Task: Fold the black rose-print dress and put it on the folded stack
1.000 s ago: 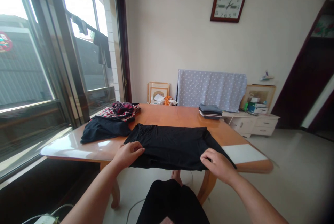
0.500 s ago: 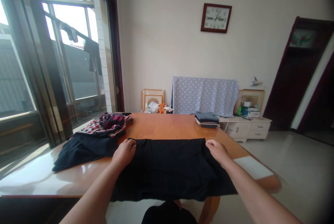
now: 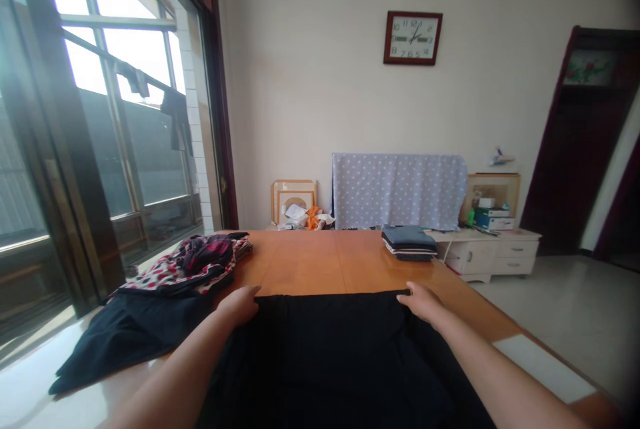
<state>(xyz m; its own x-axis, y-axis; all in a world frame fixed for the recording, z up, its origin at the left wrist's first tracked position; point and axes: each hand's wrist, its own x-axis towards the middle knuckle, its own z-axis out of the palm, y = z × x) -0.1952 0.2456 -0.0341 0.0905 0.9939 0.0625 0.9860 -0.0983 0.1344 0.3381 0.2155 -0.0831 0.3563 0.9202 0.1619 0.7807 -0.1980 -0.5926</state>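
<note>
Black garment (image 3: 340,359) is stretching over the near part of the desk (image 3: 310,259), its lower end running out of view, so how it is lying there is hard to tell. The left hand (image 3: 241,305) is pinching its far left corner and the right hand (image 3: 423,301) its far right corner, each grip holding fabric. Piled clothes (image 3: 175,275) are lying to the left, and a folded stack (image 3: 409,243) is sitting farther back.

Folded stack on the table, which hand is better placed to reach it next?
Probably the right hand: it is nearer the folded stack. The left hand is farther across, near the patterned clothes. Both hold the black cloth by its far edge.
</note>
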